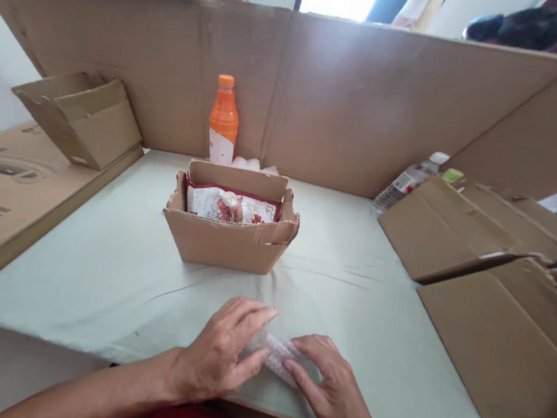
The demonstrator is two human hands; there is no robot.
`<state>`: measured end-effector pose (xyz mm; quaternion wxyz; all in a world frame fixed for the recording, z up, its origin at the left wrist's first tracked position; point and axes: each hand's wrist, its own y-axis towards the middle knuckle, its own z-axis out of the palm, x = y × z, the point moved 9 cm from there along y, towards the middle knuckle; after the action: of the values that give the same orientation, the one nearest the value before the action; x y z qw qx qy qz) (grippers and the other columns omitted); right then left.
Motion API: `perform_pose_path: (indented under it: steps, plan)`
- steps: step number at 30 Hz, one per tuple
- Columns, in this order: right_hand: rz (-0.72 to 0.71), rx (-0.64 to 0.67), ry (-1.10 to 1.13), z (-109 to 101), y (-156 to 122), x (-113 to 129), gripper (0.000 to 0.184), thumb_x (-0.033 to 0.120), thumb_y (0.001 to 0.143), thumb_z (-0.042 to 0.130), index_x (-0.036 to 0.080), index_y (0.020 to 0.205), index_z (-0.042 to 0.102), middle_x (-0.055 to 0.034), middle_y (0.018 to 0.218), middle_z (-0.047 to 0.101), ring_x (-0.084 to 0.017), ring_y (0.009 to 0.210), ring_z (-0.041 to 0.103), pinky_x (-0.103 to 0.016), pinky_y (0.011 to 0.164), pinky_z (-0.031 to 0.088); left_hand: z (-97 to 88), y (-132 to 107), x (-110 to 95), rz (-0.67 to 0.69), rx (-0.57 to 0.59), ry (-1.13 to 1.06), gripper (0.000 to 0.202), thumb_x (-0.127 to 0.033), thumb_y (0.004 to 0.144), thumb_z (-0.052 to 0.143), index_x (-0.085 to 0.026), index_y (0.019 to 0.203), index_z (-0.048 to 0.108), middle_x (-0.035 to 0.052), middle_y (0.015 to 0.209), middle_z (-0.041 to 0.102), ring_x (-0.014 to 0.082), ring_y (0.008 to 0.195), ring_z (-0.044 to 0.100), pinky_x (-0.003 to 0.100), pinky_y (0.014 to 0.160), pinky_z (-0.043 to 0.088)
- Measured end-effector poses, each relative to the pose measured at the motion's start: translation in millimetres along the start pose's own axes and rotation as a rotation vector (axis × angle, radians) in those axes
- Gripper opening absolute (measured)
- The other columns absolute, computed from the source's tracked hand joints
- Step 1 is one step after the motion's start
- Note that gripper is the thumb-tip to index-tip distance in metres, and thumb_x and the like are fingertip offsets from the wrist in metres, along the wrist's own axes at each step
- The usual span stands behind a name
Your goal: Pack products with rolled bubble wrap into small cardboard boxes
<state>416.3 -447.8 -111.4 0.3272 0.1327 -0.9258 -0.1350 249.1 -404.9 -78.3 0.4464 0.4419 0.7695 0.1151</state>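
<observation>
At the near edge of the table lies a small roll of clear bubble wrap point(280, 357), partly covered by my fingers. My left hand point(225, 350) holds its left end, thumb below and fingers curved over the top. On the right end, my right hand point(327, 375) grips the plastic between thumb and fingers. Whether anything is inside the wrap, I cannot tell. Just beyond my hands stands an open cardboard box point(227, 243) with torn flap edges. A white packet with red print point(233, 205) sits in it.
Behind the box stand an orange bottle point(224, 119) and some white rolled items point(247, 164). More cardboard boxes point(457, 233) line the right side, with a clear bottle point(409, 182) leaning there. A carton point(104, 125) sits at left. A tall cardboard panel point(351, 103) closes the back.
</observation>
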Motion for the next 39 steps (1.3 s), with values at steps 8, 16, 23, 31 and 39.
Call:
perform_pose_path:
  steps: [8,16,23,31,39]
  plan:
    - [-0.013,-0.329,-0.269,-110,83,45,0.020,0.048,0.094,0.062,0.030,0.101,0.066,-0.0019,0.088,0.074,-0.021,0.074,0.070,-0.033,0.064,0.056,-137.0,42,22,0.100,-0.455,0.627,0.064,-0.002,0.084,0.058,-0.016,0.145,0.044,0.0140,0.121,0.065,0.0306,0.125,0.056,0.055,0.108,0.044]
    - [-0.303,0.088,-0.519,-34,246,101,0.012,0.024,0.090,0.062,0.023,0.082,0.071,-0.0028,0.085,0.073,-0.018,0.076,0.065,-0.031,0.071,0.045,-126.4,16,31,0.117,-0.404,0.575,0.059,0.005,0.083,0.053,-0.015,0.138,0.049,0.0086,0.101,0.070,0.0226,0.103,0.062,0.049,0.108,0.042]
    - [-0.265,0.618,-0.609,78,271,88,0.016,0.009,0.083,0.064,0.021,0.075,0.072,-0.0017,0.070,0.073,-0.014,0.059,0.062,-0.025,0.051,0.032,-130.7,25,36,0.132,-0.371,0.569,0.061,0.004,0.084,0.055,-0.016,0.141,0.047,0.0080,0.103,0.069,0.0223,0.105,0.061,0.050,0.109,0.042]
    - [-0.006,-0.136,-0.228,-100,220,30,0.020,0.038,0.091,0.061,0.024,0.096,0.075,-0.0027,0.091,0.077,-0.020,0.081,0.071,-0.031,0.069,0.053,-174.2,-13,76,-0.178,-0.559,0.464,0.063,-0.017,0.089,0.063,-0.025,0.148,0.044,0.0131,0.137,0.056,0.0282,0.128,0.056,0.048,0.109,0.048]
    - [0.227,-0.017,0.099,5,132,-39,0.039,0.039,0.084,0.061,0.021,0.119,0.063,-0.0087,0.102,0.074,-0.021,0.073,0.069,-0.032,0.057,0.055,-130.5,-60,169,-0.734,-0.362,-0.194,0.064,-0.041,0.088,0.064,-0.025,0.146,0.043,0.0127,0.150,0.049,0.0261,0.126,0.058,0.044,0.101,0.055]
